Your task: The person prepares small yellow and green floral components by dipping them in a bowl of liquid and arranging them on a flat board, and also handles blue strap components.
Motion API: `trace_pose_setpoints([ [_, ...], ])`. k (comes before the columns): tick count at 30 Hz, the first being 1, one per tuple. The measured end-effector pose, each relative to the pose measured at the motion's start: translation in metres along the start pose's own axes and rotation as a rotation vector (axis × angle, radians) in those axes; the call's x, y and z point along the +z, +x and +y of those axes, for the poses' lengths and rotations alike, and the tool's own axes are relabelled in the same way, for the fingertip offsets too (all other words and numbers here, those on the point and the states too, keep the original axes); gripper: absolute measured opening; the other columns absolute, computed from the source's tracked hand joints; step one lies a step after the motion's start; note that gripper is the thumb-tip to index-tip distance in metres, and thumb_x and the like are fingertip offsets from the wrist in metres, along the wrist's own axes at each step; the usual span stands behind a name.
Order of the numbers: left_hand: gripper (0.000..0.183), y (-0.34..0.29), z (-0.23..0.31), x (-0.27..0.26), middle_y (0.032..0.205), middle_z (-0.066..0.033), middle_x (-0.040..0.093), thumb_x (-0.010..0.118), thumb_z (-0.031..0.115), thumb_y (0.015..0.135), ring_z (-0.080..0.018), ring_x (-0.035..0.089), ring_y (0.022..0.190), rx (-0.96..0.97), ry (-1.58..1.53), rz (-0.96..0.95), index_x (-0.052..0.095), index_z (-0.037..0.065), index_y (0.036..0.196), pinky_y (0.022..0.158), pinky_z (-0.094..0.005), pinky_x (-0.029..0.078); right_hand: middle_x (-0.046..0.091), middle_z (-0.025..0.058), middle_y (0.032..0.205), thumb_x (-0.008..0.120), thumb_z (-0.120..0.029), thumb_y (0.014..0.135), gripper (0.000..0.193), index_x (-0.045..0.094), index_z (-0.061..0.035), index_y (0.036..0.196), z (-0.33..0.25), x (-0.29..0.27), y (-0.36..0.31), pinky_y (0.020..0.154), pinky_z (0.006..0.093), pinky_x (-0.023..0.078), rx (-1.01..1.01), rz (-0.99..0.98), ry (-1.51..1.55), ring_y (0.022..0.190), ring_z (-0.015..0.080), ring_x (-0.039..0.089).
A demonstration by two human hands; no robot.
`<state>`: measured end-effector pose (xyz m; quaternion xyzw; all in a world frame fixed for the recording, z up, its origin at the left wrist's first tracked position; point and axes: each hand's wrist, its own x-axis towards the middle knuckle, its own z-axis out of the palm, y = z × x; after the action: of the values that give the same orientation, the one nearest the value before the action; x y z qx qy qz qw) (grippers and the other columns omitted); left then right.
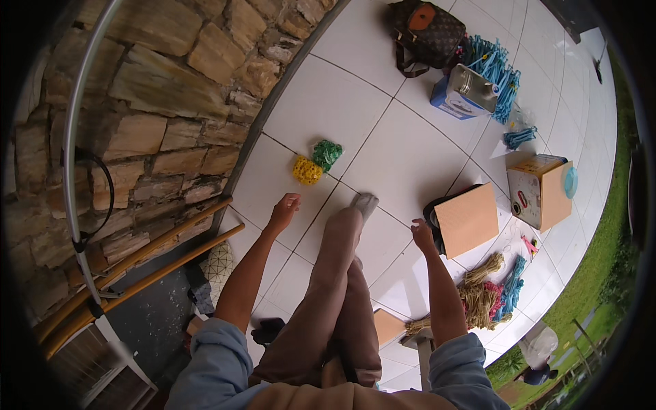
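My left hand [284,210] hovers over the white tiles, its fingers curled together; whatever they may hold is too small to see. Just beyond it lie a clear bag of yellow beads or small pieces [307,171] and a bag of green ones [327,155]. Across my legs [335,253], my right hand [421,232] is raised with slightly bent fingers apart and nothing visible in them. It is nearest to a tan square board [467,220] that rests on a dark rounded object [430,208].
A brown backpack [427,33], metal can [465,92] and blue cord bundles [502,75] stand far right. Nearer are a board-covered box [540,191] and tan cord bundles [482,301]. At left are a stone wall [157,102], metal pole [72,137] and wooden bars [171,256].
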<state>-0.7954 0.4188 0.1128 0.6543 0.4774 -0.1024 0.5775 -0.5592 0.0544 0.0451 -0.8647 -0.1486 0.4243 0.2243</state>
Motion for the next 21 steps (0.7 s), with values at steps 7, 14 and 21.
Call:
trace_pose_setpoints([
  [7, 0.049, 0.041, -0.106, 0.015, 0.115, -0.0054, 0.051, 0.049, 0.046, 0.087, -0.0192, 0.048, 0.108, -0.334, -0.2, 0.156, 0.045, 0.012, 0.122, 0.087, -0.0412, 0.041, 0.062, 0.0166, 0.077, 0.053, -0.013, 0.085, 0.024, 0.051, -0.0066, 0.108, -0.167, 0.047, 0.167, 0.068, 0.0412, 0.048, -0.422, 0.005, -0.035, 0.075, 0.034, 0.061],
  [14, 0.052, 0.16, -0.098, 0.091, 0.116, -0.0165, 0.047, 0.064, 0.02, 0.078, -0.0309, 0.036, 0.117, 0.108, 0.371, 0.722, 0.042, 0.006, 0.123, 0.097, -0.0437, 0.032, 0.032, 0.0169, 0.132, 0.073, -0.038, 0.068, 0.084, 0.026, -0.0137, 0.134, -0.191, 0.169, 0.243, 0.094, 0.0559, 0.03, -0.471, 0.045, -0.344, 0.123, 0.0352, 0.03],
  [21, 0.046, 0.223, -0.08, 0.093, 0.115, -0.0146, 0.049, 0.066, 0.021, 0.077, -0.0331, 0.039, 0.114, 0.198, 0.578, 0.668, 0.045, 0.005, 0.116, 0.102, -0.0454, 0.022, 0.04, 0.0144, 0.12, 0.079, -0.026, 0.063, 0.093, 0.022, -0.0133, 0.134, -0.215, 0.197, 0.236, 0.091, 0.0531, 0.033, -0.433, 0.039, -0.104, 0.117, 0.0346, 0.036],
])
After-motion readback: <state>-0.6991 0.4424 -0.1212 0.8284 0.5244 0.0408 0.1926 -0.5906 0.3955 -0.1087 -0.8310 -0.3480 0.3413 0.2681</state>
